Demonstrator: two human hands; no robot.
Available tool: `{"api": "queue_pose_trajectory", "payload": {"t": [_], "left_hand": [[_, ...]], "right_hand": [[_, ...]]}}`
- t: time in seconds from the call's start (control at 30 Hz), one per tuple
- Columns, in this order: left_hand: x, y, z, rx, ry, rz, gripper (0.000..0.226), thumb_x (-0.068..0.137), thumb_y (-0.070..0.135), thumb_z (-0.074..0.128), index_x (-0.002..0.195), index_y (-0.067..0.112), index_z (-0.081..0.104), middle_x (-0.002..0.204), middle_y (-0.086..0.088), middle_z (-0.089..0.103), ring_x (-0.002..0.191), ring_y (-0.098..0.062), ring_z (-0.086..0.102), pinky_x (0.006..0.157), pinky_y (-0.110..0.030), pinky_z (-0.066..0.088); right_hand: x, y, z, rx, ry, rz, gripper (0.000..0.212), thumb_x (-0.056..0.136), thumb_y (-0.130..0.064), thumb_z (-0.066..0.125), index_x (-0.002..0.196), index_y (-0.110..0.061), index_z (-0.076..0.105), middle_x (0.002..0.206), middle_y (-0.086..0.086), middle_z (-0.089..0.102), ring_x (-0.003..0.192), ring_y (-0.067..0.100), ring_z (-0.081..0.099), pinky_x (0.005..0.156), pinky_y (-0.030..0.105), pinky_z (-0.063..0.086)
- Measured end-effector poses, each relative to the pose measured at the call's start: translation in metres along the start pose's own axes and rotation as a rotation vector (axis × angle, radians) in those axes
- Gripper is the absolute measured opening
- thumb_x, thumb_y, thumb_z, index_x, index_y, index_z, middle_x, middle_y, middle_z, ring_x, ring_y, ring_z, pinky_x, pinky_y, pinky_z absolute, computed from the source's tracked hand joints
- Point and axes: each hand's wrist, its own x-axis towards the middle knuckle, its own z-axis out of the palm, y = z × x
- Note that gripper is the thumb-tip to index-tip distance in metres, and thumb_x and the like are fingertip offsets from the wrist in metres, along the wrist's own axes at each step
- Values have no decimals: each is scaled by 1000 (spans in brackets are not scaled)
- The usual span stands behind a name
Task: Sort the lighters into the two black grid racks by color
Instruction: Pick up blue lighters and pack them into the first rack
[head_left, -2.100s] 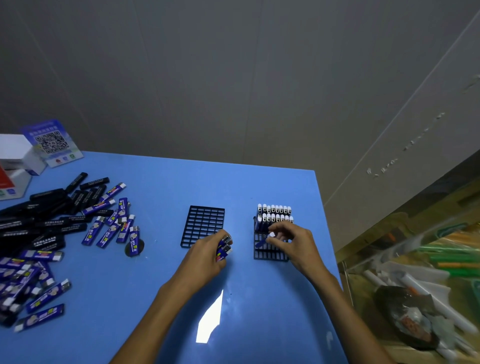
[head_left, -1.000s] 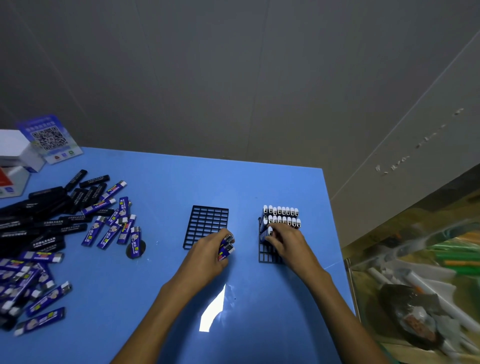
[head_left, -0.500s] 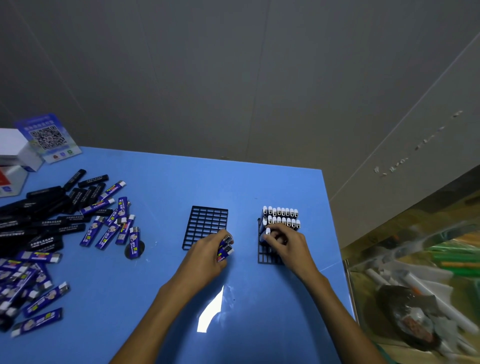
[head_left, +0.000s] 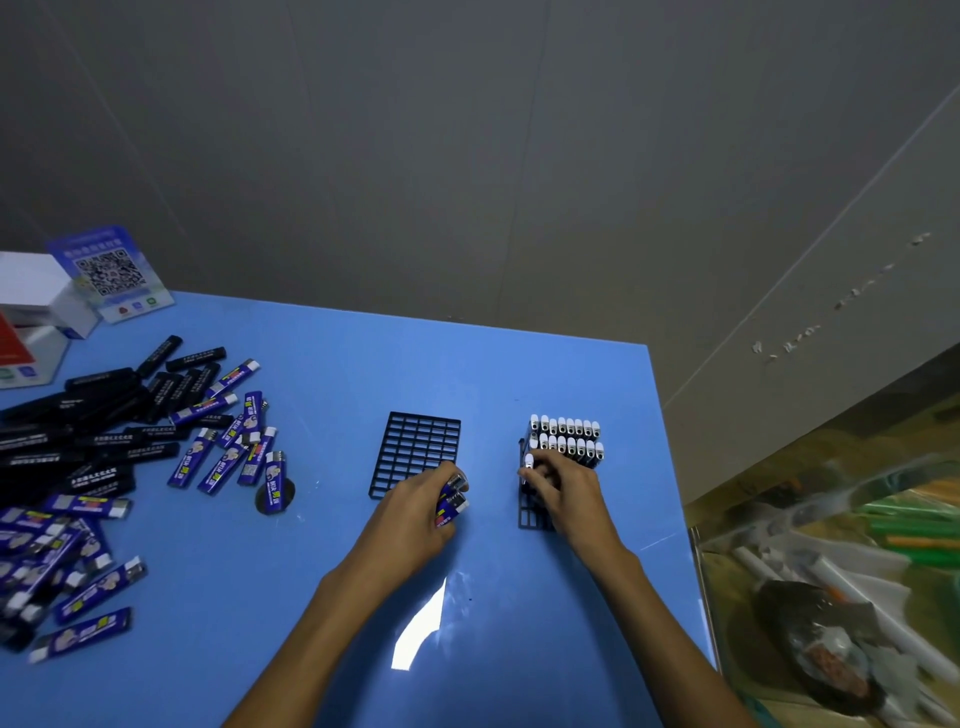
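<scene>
Two black grid racks lie on the blue table (head_left: 322, 571). The left rack (head_left: 415, 447) has no lighters in it. Two rows of upright blue lighters with white caps (head_left: 566, 436) fill the far end of the right rack (head_left: 529, 517). My right hand (head_left: 566, 493) rests over that rack and pinches one blue lighter (head_left: 529, 464) standing at the left end of the third row. My left hand (head_left: 415, 514) lies by the left rack's near corner, gripping a small bundle of blue lighters (head_left: 451, 501).
Loose black lighters (head_left: 78, 415) and blue lighters (head_left: 223, 447) are heaped on the table's left side. White boxes and a QR-code card (head_left: 109, 270) stand at the far left corner. The table's right edge drops to a cluttered bin (head_left: 841, 597).
My right hand carried a tilted blue lighter from the rack's near part up against the filled rows and set it upright. My left hand kept its bundle and stayed put.
</scene>
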Motion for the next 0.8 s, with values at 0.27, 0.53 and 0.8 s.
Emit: {"api": "queue_pose_trajectory", "payload": {"t": [0.27,0.53,0.8], "left_hand": [[-5,2,1,-24,14,9,33,80,3,64,106,23,55,91,8,59,80,-11,56,70,-21,49],[-3,14,9,-29,-7,14,41,80,3,62,113,26,54,96,7,61,83,-14,58,72,-27,52],[-3,33,20,0,-45,45,61,79,8,64,129,33,39,91,6,60,82,-16,59,71,-28,50]], "right_hand": [[-12,-4,-7,18,70,57,7,89,-27,68,90,-21,66,73,-3,69,70,13,66,71,38,56],[-21,-28,-37,-74,80,-80,5,86,-21,70,91,-20,69,77,-10,67,71,7,60,69,25,52],[-37,-59,-37,107,-210,-147,14,86,-17,71,96,-26,70,80,-15,67,71,7,60,68,20,51]]}}
